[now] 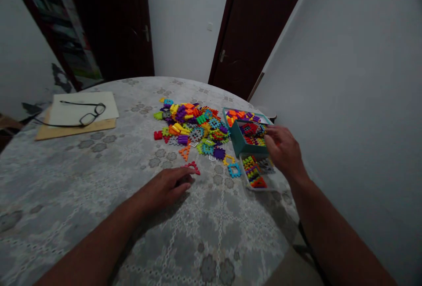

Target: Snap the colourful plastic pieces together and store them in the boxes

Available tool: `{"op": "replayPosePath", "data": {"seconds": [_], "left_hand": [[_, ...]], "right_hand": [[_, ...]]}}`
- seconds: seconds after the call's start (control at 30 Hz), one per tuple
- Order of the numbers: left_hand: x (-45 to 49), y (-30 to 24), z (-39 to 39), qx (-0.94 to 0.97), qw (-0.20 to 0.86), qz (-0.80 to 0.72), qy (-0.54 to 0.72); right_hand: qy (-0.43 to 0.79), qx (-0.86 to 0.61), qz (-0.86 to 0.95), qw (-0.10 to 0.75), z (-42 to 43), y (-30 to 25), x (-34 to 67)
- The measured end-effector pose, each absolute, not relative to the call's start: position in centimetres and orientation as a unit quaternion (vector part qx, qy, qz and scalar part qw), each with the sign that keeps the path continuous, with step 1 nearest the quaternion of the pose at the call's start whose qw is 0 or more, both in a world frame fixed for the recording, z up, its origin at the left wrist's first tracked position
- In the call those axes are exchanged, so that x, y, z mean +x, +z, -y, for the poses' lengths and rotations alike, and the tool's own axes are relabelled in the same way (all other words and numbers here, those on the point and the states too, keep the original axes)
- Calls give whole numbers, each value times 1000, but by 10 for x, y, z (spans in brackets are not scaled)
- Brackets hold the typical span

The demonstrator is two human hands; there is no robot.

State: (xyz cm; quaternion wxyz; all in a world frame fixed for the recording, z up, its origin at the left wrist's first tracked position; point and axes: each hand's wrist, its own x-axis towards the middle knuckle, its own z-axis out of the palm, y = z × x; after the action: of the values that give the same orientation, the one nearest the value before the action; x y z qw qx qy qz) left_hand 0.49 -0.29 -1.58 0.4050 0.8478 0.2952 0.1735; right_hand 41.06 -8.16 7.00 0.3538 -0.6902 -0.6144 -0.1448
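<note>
Fingers of the left hand stretch forward, the thumb parted below them, as the index fingertip touches a red toothed piece on a cloth-covered counter. The fingers of the right hand curl at the right rim of a teal box of colored pieces; what they pinch, if anything, cannot be told. Just beyond the left fingertips lies an orange triangle, backed by a mixed pile; to their right sits a blue square frame. Below the right fingers, a clear tray stands near the counter's right edge, with a white wall beyond. Patterned cloth stretches left of the left fingers toward papers and eyeglasses; the rounded far edge curves behind the pile.
</note>
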Motion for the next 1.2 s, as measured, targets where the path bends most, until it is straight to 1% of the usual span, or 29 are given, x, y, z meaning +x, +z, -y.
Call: {"op": "replayPosePath", "data": {"seconds": [0.1, 0.17, 0.23, 0.33, 0.43, 0.57, 0.77, 1.0, 1.1, 1.2], "left_hand": [[5, -17, 1, 852, 369, -317, 193], [5, -18, -1, 856, 336, -336, 204], [5, -19, -3, 860, 309, -346, 212], [5, -21, -4, 862, 291, -346, 227], [5, -23, -5, 858, 281, -351, 248], [4, -26, -6, 856, 275, -358, 252], [3, -31, -9, 860, 268, -352, 253], [3, -35, -11, 850, 265, -373, 263], [2, -32, -9, 857, 261, -367, 252], [2, -29, -7, 858, 257, -385, 222]], "right_hand": [[-41, -631, 718, 292, 94, 54, 335], [7, -636, 737, 229, 92, 35, 298], [6, -663, 724, 190, 79, 15, 277], [-21, -715, 679, 164, 51, -7, 268], [-27, -757, 637, 144, 26, -20, 270], [3, -765, 633, 124, 11, -29, 268], [27, -746, 652, 132, 15, -30, 262], [83, -657, 731, 167, 40, -19, 252], [135, -603, 763, 190, 46, -12, 248], [214, -541, 780, 229, 49, -6, 247]]}}
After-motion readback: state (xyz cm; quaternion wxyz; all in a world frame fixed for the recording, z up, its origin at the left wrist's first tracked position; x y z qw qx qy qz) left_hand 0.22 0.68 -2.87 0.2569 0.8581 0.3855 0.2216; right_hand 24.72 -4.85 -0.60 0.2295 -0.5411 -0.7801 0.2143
